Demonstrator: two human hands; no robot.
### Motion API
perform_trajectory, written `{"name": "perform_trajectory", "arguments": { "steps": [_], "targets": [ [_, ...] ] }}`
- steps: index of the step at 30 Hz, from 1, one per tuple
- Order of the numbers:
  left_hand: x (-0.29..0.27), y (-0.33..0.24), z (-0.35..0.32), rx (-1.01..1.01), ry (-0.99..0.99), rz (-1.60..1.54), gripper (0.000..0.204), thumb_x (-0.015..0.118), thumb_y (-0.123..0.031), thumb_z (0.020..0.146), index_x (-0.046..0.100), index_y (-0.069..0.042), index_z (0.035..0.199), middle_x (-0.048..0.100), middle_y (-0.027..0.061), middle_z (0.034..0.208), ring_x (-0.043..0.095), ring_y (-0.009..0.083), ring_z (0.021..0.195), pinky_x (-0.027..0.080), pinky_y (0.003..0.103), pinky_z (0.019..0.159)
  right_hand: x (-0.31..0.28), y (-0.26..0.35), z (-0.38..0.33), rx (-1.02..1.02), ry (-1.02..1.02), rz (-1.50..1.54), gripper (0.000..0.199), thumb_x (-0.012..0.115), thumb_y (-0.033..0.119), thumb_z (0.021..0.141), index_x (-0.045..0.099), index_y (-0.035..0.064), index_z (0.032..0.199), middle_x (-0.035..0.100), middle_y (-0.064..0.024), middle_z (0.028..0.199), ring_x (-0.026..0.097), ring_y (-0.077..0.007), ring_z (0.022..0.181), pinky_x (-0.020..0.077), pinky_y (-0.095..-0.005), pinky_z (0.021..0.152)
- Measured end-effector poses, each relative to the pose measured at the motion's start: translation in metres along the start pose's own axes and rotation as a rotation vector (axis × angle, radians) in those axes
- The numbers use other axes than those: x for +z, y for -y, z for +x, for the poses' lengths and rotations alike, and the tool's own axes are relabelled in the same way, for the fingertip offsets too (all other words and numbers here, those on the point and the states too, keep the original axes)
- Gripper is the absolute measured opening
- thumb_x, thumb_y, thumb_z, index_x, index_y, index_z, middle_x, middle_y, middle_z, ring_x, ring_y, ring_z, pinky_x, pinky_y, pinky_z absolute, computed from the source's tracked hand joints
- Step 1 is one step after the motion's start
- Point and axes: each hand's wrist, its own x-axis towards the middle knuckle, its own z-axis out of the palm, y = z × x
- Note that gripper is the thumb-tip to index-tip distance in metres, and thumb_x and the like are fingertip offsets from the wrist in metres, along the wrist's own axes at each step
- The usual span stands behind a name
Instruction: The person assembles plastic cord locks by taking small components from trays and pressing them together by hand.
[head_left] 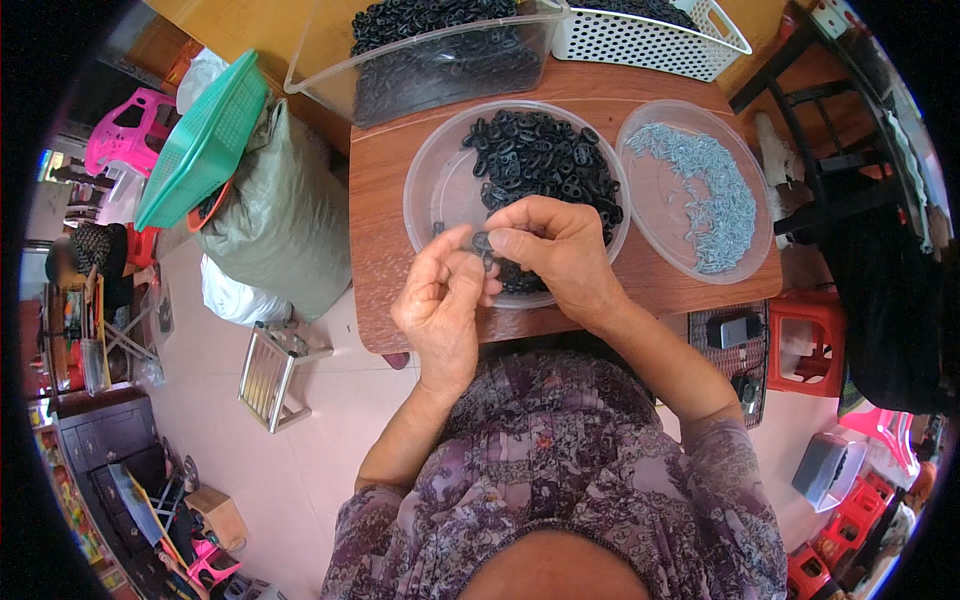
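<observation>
Over the near edge of a round clear tub (417, 190), both of my hands meet. A small black ring-shaped part (481, 242) sits between their fingertips. My right hand (560, 255) pinches it with thumb and forefinger. My left hand (440, 305) has its fingers curled and its thumb pressed against the lower end of the part. Behind the hands, the tub holds a heap of similar black parts (540, 160). To its right, a shallow round clear lid or tray (650, 225) carries many small silvery screws or pins (712, 205).
A clear bin (440, 85) of black parts and a white perforated basket (650, 45) stand at the back of the brown table (380, 220). Left of it are a stuffed sack (290, 220), a green basket (205, 140) and a metal stool (275, 375). A red stool (805, 345) is at right.
</observation>
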Motion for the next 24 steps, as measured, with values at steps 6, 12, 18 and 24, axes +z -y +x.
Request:
{"name": "perform_trajectory", "arguments": {
  "steps": [6,12,18,24],
  "targets": [
    [0.001,0.001,0.002,-0.003,-0.028,-0.024,0.025,0.052,-0.001,0.084,0.051,0.005,0.109,0.058,0.0049,0.075,0.054,0.0076,0.06,0.044,0.017,0.053,-0.004,0.005,0.0,0.086,0.009,0.064,0.012,0.062,0.006,0.075,0.063,-0.0005,0.086,0.06,-0.0007,0.071,0.049,-0.0038,0.058,0.0376,-0.0171,0.05],
    [0.002,0.0,0.001,0.013,-0.035,-0.022,0.025,0.052,-0.001,0.084,0.05,0.006,0.109,0.058,0.0052,0.075,0.054,0.0079,0.06,0.044,0.018,0.053,-0.003,0.005,-0.002,0.067,0.024,0.058,0.013,0.062,0.008,0.076,0.063,-0.0006,0.086,0.06,-0.0008,0.07,0.049,-0.0041,0.058,0.0377,-0.0175,0.05],
    [0.005,0.003,0.001,0.018,-0.047,-0.073,0.025,0.051,-0.001,0.085,0.05,0.006,0.109,0.058,0.0056,0.076,0.055,0.0081,0.062,0.044,0.018,0.055,0.0,0.001,-0.005,0.012,0.025,0.073,0.013,0.061,0.006,0.077,0.061,-0.0029,0.087,0.06,-0.0024,0.073,0.049,-0.0031,0.06,0.0388,-0.0176,0.053],
    [0.0,0.005,0.002,0.042,-0.009,-0.108,0.026,0.052,-0.002,0.085,0.05,0.007,0.11,0.059,0.0067,0.081,0.054,0.0096,0.066,0.045,0.02,0.058,0.002,-0.004,-0.013,-0.179,-0.015,-0.257,0.018,0.062,0.001,0.071,0.06,0.0,0.089,0.054,-0.0039,0.074,0.052,-0.0083,0.063,0.0434,-0.0213,0.054]
  ]
}}
